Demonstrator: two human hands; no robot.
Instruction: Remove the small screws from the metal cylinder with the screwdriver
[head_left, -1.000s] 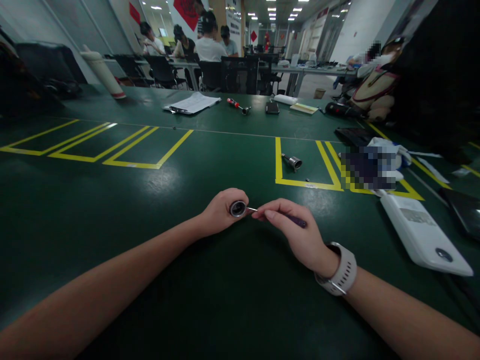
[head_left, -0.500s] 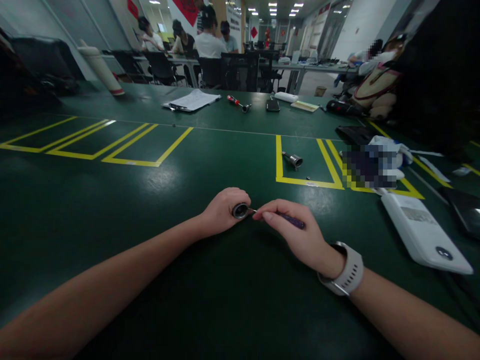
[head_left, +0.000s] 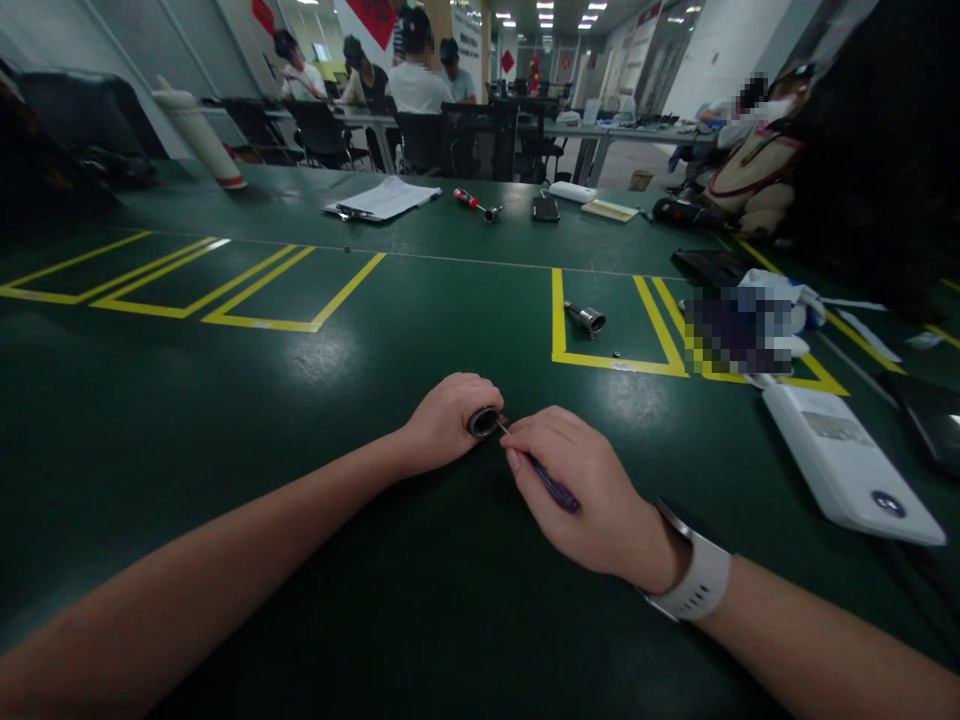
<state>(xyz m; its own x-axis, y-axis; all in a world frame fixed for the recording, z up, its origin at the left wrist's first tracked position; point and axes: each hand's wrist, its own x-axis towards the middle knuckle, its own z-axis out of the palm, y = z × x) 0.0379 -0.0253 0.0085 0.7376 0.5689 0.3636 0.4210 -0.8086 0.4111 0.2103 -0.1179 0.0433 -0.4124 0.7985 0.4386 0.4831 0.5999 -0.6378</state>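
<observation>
My left hand [head_left: 450,425] is closed around a round metal cup-shaped part [head_left: 482,422], its dark open end turned toward me. Most of that part is hidden in the fist. My right hand [head_left: 577,485] pinches a small screwdriver [head_left: 553,484] with a dark purple handle and a thin shaft. The shaft's tip is at the rim of the metal part; whether it sits in a screw I cannot tell. Farther off, a similar metal cup-shaped part with a stem [head_left: 586,318] lies inside a yellow tape outline [head_left: 559,320], near a tiny dark piece [head_left: 616,354].
On the green table [head_left: 337,600] a white power bank-like device [head_left: 847,460] lies to the right, by a cloth bundle [head_left: 780,300]. Toward the back are a clipboard with papers [head_left: 386,199], a red-handled tool [head_left: 466,199], a black box [head_left: 545,209] and a cup [head_left: 201,138]. People sit beyond.
My right hand has turned and dropped slightly, so the screwdriver's handle now slants down toward me. The metal part in my left hand has tilted and shifted a little to the right.
</observation>
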